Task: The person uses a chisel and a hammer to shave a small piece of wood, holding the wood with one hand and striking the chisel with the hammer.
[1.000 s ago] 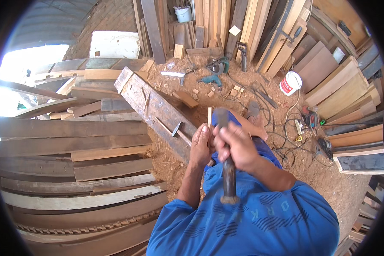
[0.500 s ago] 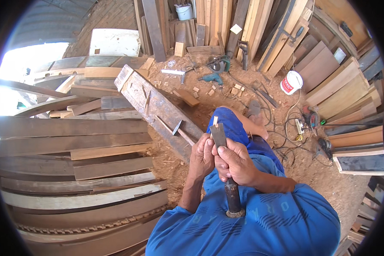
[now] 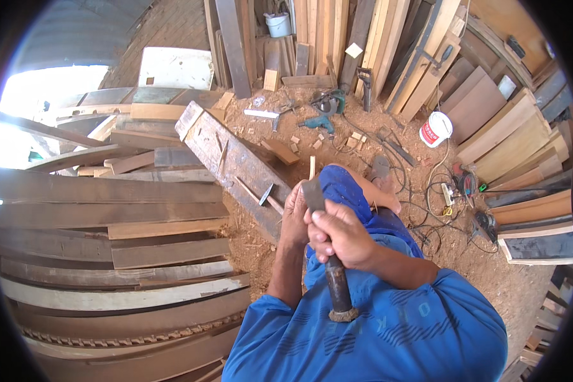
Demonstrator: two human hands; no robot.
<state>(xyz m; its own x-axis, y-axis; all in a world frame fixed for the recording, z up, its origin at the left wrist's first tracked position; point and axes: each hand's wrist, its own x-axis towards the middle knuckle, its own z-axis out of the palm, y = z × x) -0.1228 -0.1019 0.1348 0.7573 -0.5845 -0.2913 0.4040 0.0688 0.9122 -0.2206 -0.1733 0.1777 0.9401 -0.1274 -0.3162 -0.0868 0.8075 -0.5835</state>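
My right hand point(image 3: 342, 237) is closed round a chisel point(image 3: 339, 286), just below its broad steel blade. The dark handle with its frayed butt end points back at my chest. Beside the blade, my left hand point(image 3: 293, 215) is closed on a slim light wooden stick point(image 3: 312, 167), whose tip sticks up past the fingers. The blade's end lies close to that stick; whether they touch is hidden. To the left, a hammer point(image 3: 265, 195) rests on a worn, slanting wooden plank bench point(image 3: 200, 143), along with thin wood slivers.
Stacked boards point(image 3: 108, 216) fill the left side. Timber point(image 3: 325, 38) leans along the back. A green power tool point(image 3: 316, 123), a handsaw point(image 3: 365, 86), a white bucket point(image 3: 435, 129) and tangled cables point(image 3: 426, 210) lie about the shaving-covered floor point(image 3: 251, 267).
Both hands have shifted slightly left. The right hand has drawn away from the left-hand fingers with the chisel, and more of the wooden stick shows above them.
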